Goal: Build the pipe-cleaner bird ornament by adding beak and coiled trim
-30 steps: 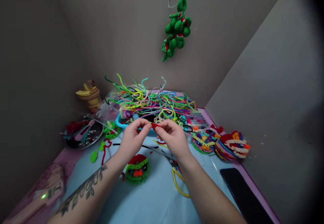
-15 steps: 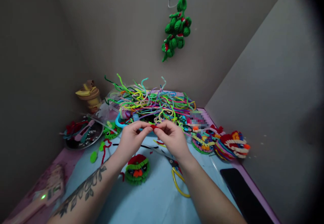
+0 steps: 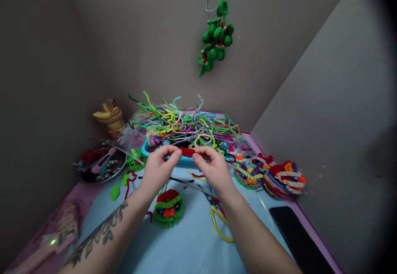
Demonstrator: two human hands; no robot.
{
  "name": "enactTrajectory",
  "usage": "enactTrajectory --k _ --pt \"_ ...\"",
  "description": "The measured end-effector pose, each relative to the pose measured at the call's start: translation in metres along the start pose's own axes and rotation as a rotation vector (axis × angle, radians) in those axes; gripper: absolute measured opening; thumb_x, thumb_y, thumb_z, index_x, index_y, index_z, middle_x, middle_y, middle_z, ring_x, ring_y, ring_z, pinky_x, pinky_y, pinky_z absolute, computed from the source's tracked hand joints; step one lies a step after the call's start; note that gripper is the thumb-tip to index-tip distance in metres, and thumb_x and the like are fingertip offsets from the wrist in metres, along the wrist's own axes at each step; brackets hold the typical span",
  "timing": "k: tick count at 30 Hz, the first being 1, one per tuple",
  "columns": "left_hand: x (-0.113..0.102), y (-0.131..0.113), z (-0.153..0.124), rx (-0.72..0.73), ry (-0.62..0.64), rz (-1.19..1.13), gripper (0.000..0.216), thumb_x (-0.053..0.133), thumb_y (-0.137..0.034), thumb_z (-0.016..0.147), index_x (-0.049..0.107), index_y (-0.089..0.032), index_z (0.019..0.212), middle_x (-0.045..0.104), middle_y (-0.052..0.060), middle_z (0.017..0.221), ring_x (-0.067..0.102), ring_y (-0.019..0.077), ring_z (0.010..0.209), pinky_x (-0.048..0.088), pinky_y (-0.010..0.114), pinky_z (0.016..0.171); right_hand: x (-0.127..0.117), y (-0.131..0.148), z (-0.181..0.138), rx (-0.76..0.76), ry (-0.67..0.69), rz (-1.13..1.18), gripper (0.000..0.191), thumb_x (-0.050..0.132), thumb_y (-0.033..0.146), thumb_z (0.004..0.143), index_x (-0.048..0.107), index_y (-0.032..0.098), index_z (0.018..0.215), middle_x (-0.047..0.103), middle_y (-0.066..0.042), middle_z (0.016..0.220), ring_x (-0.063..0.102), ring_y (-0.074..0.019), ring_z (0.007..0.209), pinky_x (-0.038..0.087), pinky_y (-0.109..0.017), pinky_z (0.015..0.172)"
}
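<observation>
My left hand (image 3: 161, 164) pinches one end of a short red fuzzy strip (image 3: 187, 153), like chenille stem, between thumb and fingertips. The other end is pinched in my right hand (image 3: 214, 166). The strip is stretched level between them, above the near rim of a blue tray (image 3: 182, 161). Below my hands, a round green and red fuzzy piece (image 3: 169, 208) with dark eyes and an orange middle lies on the blue sheet. Yellow-handled scissors (image 3: 218, 220) rest under my right wrist, partly hidden by it.
Many coloured chenille stems (image 3: 186, 121) are heaped in the tray. At left are a metal bowl (image 3: 114, 172) and a pink tool with a green light (image 3: 58, 234). At right lie finished fuzzy pieces (image 3: 283, 177) and a black phone (image 3: 300, 237). Green ornaments (image 3: 217, 38) hang on the wall.
My hands have drawn apart sideways, from nearly touching to a small gap. More of the red strip now shows between them.
</observation>
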State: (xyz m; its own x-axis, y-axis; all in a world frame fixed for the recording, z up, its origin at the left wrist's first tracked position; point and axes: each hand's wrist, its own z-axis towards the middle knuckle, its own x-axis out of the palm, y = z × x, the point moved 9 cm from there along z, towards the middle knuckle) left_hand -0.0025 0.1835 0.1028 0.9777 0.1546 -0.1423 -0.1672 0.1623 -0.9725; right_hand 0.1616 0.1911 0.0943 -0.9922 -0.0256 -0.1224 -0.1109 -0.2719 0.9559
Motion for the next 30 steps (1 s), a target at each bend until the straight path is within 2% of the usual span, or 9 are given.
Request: enactTrajectory --k 6,11,16,19,24,30 --pt "0.005 0.001 0.000 0.019 0.047 0.018 0.018 0.067 -0.036 0.074 0.067 -0.018 0.069 0.061 -0.001 0.063 0.048 0.0129 0.057 0.035 0.023 0.055 0.001 -0.005 -0.001 0.031 -0.018 0.053 0.019 0.059 0.037 0.079 0.058 0.019 0.074 0.056 0.002 0.060 0.049 -0.0118 0.053 0.039 -0.023 0.049" --pt "0.014 0.017 0.001 -0.081 0.121 -0.095 0.021 0.066 -0.039 0.075 0.065 -0.018 0.072 0.053 -0.004 0.057 0.040 0.0091 0.049 0.030 0.021 0.049 0.008 -0.019 -0.002 0.126 0.010 0.163 0.021 0.057 0.041 0.078 0.053 0.020 0.077 0.051 0.005 0.056 0.041 -0.0092 0.045 0.034 -0.022 0.043" --pt "0.022 0.028 0.003 -0.150 0.165 -0.174 0.026 0.067 -0.042 0.074 0.064 -0.017 0.073 0.052 -0.005 0.057 0.039 0.0084 0.048 0.029 0.021 0.047 0.010 -0.019 -0.001 0.088 0.013 0.128 0.016 0.051 0.036 0.081 0.050 0.020 0.077 0.047 0.005 0.059 0.043 -0.0098 0.049 0.035 -0.021 0.045" --pt "0.017 0.020 0.004 -0.064 0.132 -0.095 0.022 0.065 -0.039 0.076 0.064 -0.017 0.073 0.055 -0.003 0.060 0.043 0.0095 0.053 0.032 0.021 0.051 0.007 -0.016 0.000 0.064 0.002 0.092 0.014 0.053 0.034 0.080 0.052 0.020 0.076 0.051 0.003 0.063 0.047 -0.0110 0.054 0.037 -0.022 0.047" --pt "0.011 0.003 0.003 0.089 0.115 0.070 0.018 0.061 -0.035 0.080 0.063 -0.017 0.076 0.061 -0.001 0.072 0.051 0.0121 0.065 0.036 0.021 0.057 0.001 -0.008 0.000 0.036 -0.032 0.142 0.021 0.061 0.034 0.076 0.059 0.019 0.090 0.062 -0.002 0.083 0.057 -0.0136 0.065 0.044 -0.023 0.050" --pt "0.006 -0.002 0.002 0.153 0.086 0.149 0.018 0.059 -0.033 0.082 0.063 -0.017 0.077 0.062 -0.001 0.073 0.053 0.0122 0.065 0.037 0.021 0.056 0.004 -0.008 -0.001 0.098 0.011 0.194 0.025 0.063 0.041 0.076 0.061 0.018 0.087 0.062 0.000 0.066 0.054 -0.0120 0.051 0.044 -0.023 0.045"
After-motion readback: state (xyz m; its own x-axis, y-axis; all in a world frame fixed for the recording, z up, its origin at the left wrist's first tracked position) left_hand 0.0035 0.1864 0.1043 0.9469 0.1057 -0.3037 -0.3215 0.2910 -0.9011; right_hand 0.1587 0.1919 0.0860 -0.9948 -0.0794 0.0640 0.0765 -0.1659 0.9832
